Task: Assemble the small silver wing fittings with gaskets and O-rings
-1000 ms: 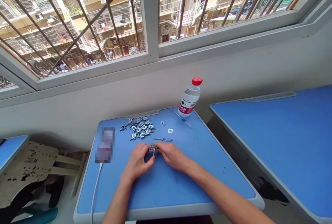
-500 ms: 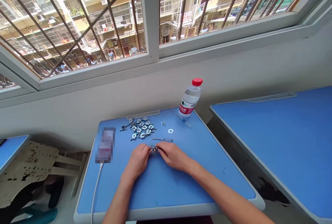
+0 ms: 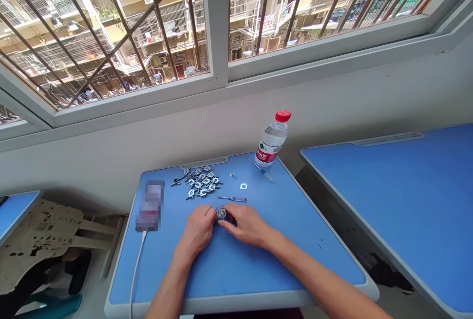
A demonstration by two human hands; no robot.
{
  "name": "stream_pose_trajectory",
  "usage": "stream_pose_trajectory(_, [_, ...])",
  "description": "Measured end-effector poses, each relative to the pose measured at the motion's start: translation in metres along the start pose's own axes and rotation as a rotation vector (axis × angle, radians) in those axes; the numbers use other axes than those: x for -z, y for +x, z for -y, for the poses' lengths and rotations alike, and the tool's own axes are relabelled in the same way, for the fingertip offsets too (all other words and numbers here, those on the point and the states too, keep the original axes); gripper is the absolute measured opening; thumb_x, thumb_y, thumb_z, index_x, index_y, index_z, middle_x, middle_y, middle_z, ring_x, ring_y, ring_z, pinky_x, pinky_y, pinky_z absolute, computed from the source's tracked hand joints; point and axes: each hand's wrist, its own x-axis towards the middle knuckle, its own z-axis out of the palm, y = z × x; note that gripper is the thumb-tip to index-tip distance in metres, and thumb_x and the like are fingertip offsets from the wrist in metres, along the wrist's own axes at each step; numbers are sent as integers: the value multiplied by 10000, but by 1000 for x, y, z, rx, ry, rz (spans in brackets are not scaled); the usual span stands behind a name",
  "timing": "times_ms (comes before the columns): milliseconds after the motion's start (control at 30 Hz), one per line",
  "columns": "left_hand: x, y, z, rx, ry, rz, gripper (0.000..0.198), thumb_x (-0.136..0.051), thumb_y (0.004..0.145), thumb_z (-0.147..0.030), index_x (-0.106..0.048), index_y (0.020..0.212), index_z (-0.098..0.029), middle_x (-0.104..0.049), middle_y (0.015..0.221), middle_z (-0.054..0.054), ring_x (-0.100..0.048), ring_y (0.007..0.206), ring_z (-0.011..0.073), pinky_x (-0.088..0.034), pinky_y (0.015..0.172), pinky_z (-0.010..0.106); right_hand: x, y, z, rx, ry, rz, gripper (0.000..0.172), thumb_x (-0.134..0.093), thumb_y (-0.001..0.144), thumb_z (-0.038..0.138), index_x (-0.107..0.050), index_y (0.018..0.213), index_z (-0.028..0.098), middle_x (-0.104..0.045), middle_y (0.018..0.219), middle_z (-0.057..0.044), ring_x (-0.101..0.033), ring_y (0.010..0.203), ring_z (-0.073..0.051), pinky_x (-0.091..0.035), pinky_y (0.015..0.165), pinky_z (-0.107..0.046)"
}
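A small silvery metal part with a round ring-like face [image 3: 221, 213] is between my two hands over the blue desk. My left hand [image 3: 199, 228] pinches its left side with thumb and forefinger. On the other side, my right hand [image 3: 247, 224] has its forefinger at the part's top and the thumb at its lower edge. The fingers hide much of the part. Just beyond my hands lies a screwdriver [image 3: 232, 199]. Several similar metal parts [image 3: 202, 182] form a pile farther back on the left.
A single small part [image 3: 233, 175] and a flat metal plate with a hole [image 3: 240, 187] lie right of the pile. A second screwdriver [image 3: 263, 171] rests by a water bottle [image 3: 271, 144]. At left is a blurred phone-like object [image 3: 150, 205] with a white cable [image 3: 137, 265].
The metal part has been turned so its round face shows. My right thumb has moved down and away from the forefinger, opening the grip around it. My left hand stays nearly in place.
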Motion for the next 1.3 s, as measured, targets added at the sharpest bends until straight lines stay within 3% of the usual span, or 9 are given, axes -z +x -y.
stream_pose_trajectory(267, [-2, 0, 5, -22, -34, 23, 308, -338, 997, -152, -524, 757, -201, -554, 742, 23, -478, 700, 186, -350, 634, 284, 10, -3, -5, 90, 13, 125, 81, -556, 936, 245, -601, 929, 178, -671, 890, -66, -623, 772, -220, -447, 682, -310])
stream_pose_trajectory(400, [1, 0, 6, -16, -75, 30, 332, -327, 1008, -175, -530, 748, -202, -541, 723, 17, -466, 693, 178, -350, 629, 275, 15, -4, -10, 135, 74, 168, 143, -468, 976, 210, -610, 969, 189, -685, 928, -73, -635, 825, -227, -471, 707, -320])
stream_pose_trajectory(633, [4, 0, 4, -14, -161, 36, 347, -312, 1021, -217, -547, 767, -199, -546, 737, 18, -483, 701, 165, -375, 630, 258, 9, 0, -22, 162, 166, 132, 319, -375, 1008, 229, -591, 775, 194, -642, 748, -28, -565, 673, -170, -455, 625, -274])
stream_pose_trajectory(900, [3, -1, 3, -6, -199, 36, 363, -290, 1032, -236, -517, 749, -203, -539, 737, 16, -485, 706, 172, -392, 642, 262, 12, 1, -20, 166, 222, 131, 333, -371, 1004, 231, -539, 718, 201, -607, 709, -9, -556, 659, -161, -452, 628, -261])
stream_pose_trajectory(1033, [8, 0, -2, 39, -256, 42, 270, -333, 1020, -231, -542, 852, -203, -585, 846, 33, -536, 775, 180, -437, 692, 275, 12, 2, -21, 166, 230, 107, 289, -377, 989, 199, -559, 765, 203, -625, 762, -21, -580, 693, -171, -462, 645, -267])
stream_pose_trajectory(1133, [13, 0, -4, 121, -352, 35, 155, -400, 989, -211, -546, 1042, -201, -614, 932, 47, -570, 818, 189, -474, 752, 302, 8, 2, -23, 154, 149, 100, 276, -388, 977, 173, -570, 771, 200, -627, 779, -34, -590, 698, -179, -461, 638, -270])
stream_pose_trajectory(1200, [14, 0, -4, 136, -400, 38, 202, -431, 973, -206, -531, 1148, -200, -629, 973, 59, -586, 846, 196, -489, 781, 317, 6, 1, -24, 149, 99, 99, 263, -395, 970, 158, -586, 794, 199, -637, 801, -42, -603, 713, -187, -462, 641, -274])
stream_pose_trajectory(1300, [13, -1, -2, 107, -462, 62, 239, -411, 981, -222, -568, 1161, -206, -648, 1021, 75, -597, 929, 213, -489, 840, 341, 6, 1, -25, 160, 74, 102, 246, -397, 973, 156, -616, 871, 203, -660, 862, -53, -623, 762, -195, -468, 667, -279])
